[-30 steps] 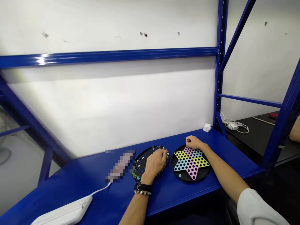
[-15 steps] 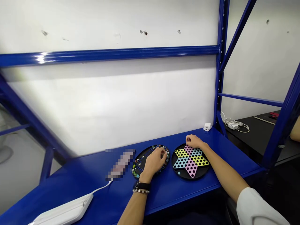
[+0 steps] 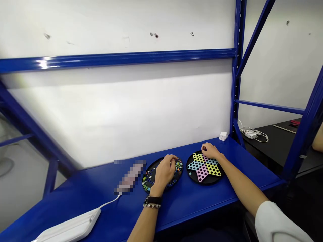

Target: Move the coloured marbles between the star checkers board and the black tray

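Observation:
Two round black trays lie side by side on the blue shelf (image 3: 106, 205). The left tray (image 3: 151, 174) holds several coloured marbles in its rim. My left hand (image 3: 165, 171) rests on it with fingers curled over the marbles. The right tray is a star game board (image 3: 204, 168) with yellow, pink and light-blue points full of holes. My right hand (image 3: 210, 151) grips the board's far edge with bent fingers, and the board is tilted and turned. A dark strap and a bead bracelet sit on my left wrist (image 3: 152, 202).
A white flat device (image 3: 68, 228) with a cable lies at the shelf's near left. A small white box (image 3: 223, 136) stands by the blue upright post (image 3: 236, 67). Chargers and cables (image 3: 252, 134) lie on a black table to the right, where another person's arm (image 3: 318, 139) shows.
My right hand has turned and shifted the star board a little left and away. My left hand has curled more over the marbles on the left tray.

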The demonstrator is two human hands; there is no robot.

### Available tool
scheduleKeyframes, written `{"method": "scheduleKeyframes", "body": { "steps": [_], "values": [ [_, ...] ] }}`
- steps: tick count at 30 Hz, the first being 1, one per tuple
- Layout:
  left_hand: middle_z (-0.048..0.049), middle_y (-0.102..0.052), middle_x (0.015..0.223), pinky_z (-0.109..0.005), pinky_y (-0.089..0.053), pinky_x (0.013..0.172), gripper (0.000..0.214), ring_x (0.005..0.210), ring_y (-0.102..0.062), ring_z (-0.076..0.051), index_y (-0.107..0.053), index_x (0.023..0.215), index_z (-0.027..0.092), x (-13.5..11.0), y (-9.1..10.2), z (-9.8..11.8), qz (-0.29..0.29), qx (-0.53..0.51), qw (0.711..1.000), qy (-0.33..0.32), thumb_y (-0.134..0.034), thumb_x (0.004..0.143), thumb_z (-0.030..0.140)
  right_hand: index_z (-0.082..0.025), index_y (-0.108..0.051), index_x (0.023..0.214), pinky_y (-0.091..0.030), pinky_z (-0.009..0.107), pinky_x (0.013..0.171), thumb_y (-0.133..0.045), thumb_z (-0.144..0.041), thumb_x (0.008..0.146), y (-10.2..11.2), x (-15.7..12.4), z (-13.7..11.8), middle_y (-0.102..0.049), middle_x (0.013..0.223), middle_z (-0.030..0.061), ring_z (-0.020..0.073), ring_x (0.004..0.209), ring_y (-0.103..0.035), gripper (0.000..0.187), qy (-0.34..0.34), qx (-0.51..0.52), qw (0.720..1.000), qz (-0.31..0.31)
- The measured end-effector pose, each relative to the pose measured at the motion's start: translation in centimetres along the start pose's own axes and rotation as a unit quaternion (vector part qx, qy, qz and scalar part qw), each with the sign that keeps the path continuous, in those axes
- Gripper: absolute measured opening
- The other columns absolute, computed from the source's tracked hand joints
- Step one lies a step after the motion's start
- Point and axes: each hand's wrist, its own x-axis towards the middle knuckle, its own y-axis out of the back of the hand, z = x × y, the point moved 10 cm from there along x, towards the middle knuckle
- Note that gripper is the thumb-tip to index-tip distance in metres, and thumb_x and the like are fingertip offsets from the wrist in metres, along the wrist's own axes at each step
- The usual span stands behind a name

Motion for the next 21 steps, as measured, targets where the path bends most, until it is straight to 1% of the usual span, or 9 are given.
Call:
{"method": "scheduleKeyframes", "body": {
  "steps": [3, 5, 7, 10, 12, 16, 19, 21],
  "values": [
    [-0.0029, -0.067, 0.091, -0.029, -0.045, 0.077, 0.028, 0.086, -0.062, -0.019, -0.060, 0.091, 0.023, 0.1, 1.3, -0.3, 0.034, -0.003, 0.999, 0.021, -0.033, 0.094, 0.026, -0.022, -0.063, 0.083, -0.036, 0.033, 0.084, -0.054, -0.021, 0.081, -0.5, -0.1, -0.6, -0.062, 0.104, 0.0048, 0.0208, 0.098, -0.055, 0.009, 0.018, 0.008, 1.000, -0.021],
    [-0.0030, -0.068, 0.093, -0.029, -0.045, 0.075, 0.028, 0.086, -0.062, -0.019, -0.062, 0.091, 0.023, 0.1, 1.4, -0.8, 0.034, -0.003, 0.999, 0.037, -0.034, 0.093, 0.025, -0.022, -0.063, 0.083, -0.036, 0.034, 0.085, -0.055, -0.022, 0.081, -0.7, -0.1, -0.7, -0.063, 0.104, 0.0052, 0.0215, 0.100, -0.055, 0.009, 0.019, 0.012, 0.999, -0.027],
    [-0.0024, -0.070, 0.096, -0.029, -0.044, 0.073, 0.028, 0.087, -0.063, -0.020, -0.063, 0.092, 0.024, 0.1, 0.8, -1.4, 0.002, 0.008, 0.999, 0.052, -0.036, 0.091, 0.026, -0.021, -0.063, 0.082, -0.036, 0.034, 0.086, -0.055, -0.022, 0.081, -0.7, -0.1, -0.7, -0.064, 0.105, 0.0058, 0.0220, 0.101, -0.055, 0.008, 0.017, 0.014, 0.999, -0.030],
    [-0.0010, -0.072, 0.096, -0.028, -0.043, 0.070, 0.024, 0.088, -0.064, -0.021, -0.066, 0.091, 0.026, -0.2, -1.5, -2.1, -0.100, 0.037, 0.993, 0.054, -0.042, 0.088, 0.027, -0.021, -0.063, 0.080, -0.037, 0.035, 0.087, -0.055, -0.022, 0.081, -0.6, -0.2, -0.8, -0.065, 0.106, 0.0061, 0.0221, 0.101, -0.056, 0.009, 0.019, 0.013, 0.999, -0.034],
    [-0.0006, -0.072, 0.095, -0.028, -0.042, 0.070, 0.022, 0.088, -0.065, -0.020, -0.068, 0.092, 0.026, -0.5, -2.6, -2.4, -0.148, 0.056, 0.986, 0.048, -0.046, 0.086, 0.027, -0.021, -0.063, 0.080, -0.037, 0.034, 0.086, -0.054, -0.022, 0.081, -0.5, -0.3, -0.9, -0.065, 0.106, 0.0060, 0.0216, 0.099, -0.057, 0.009, 0.020, 0.010, 0.999, -0.035],
    [-0.0010, -0.072, 0.094, -0.026, -0.043, 0.070, 0.019, 0.086, -0.065, -0.019, -0.069, 0.092, 0.025, -0.7, -3.3, -2.5, -0.176, 0.067, 0.981, 0.041, -0.054, 0.080, 0.025, -0.021, -0.064, 0.081, -0.038, 0.033, 0.085, -0.053, -0.022, 0.081, -0.4, -0.5, -1.2, -0.067, 0.105, 0.0057, 0.0203, 0.096, -0.058, 0.010, 0.022, 0.004, 0.999, -0.036],
    [-0.0020, -0.073, 0.093, -0.026, -0.044, 0.073, 0.018, 0.086, -0.065, -0.019, -0.069, 0.091, 0.024, -0.8, -3.4, -2.1, -0.186, 0.064, 0.980, 0.029, -0.060, 0.075, 0.023, -0.021, -0.064, 0.081, -0.038, 0.033, 0.084, -0.053, -0.022, 0.081, -0.4, -0.4, -1.3, -0.068, 0.103, 0.0053, 0.0199, 0.093, -0.059, 0.011, 0.022, 0.002, 0.999, -0.038],
    [-0.0020, -0.073, 0.092, -0.026, -0.044, 0.074, 0.018, 0.087, -0.065, -0.019, -0.069, 0.090, 0.024, -0.8, -3.4, -2.0, -0.188, 0.060, 0.980, 0.026, -0.061, 0.074, 0.023, -0.021, -0.065, 0.081, -0.038, 0.032, 0.083, -0.054, -0.021, 0.081, -0.5, -0.4, -1.2, -0.068, 0.101, 0.0054, 0.0201, 0.093, -0.059, 0.011, 0.022, 0.002, 0.999, -0.037]
  ]
}}
